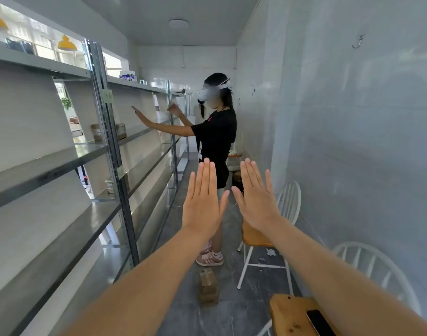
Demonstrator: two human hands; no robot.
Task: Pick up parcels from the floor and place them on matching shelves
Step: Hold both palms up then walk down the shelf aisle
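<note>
My left hand (pixel 204 200) and my right hand (pixel 256 195) are stretched out in front of me at chest height, flat, fingers extended, holding nothing. Below them a stack of small brown cardboard parcels (pixel 208 286) lies on the grey floor near the shelf foot. Grey metal shelves (pixel 91 154) run along the left wall. One brown parcel (pixel 120 130) rests on a middle shelf behind the upright post, and another small item (pixel 109 186) sits one level lower.
A person in a black shirt (pixel 216 139) stands in the aisle ahead, both hands raised toward the shelves. Two white chairs with wooden seats (pixel 263 236) (pixel 290 311) stand along the right wall; a phone (pixel 319 322) lies on the nearer one.
</note>
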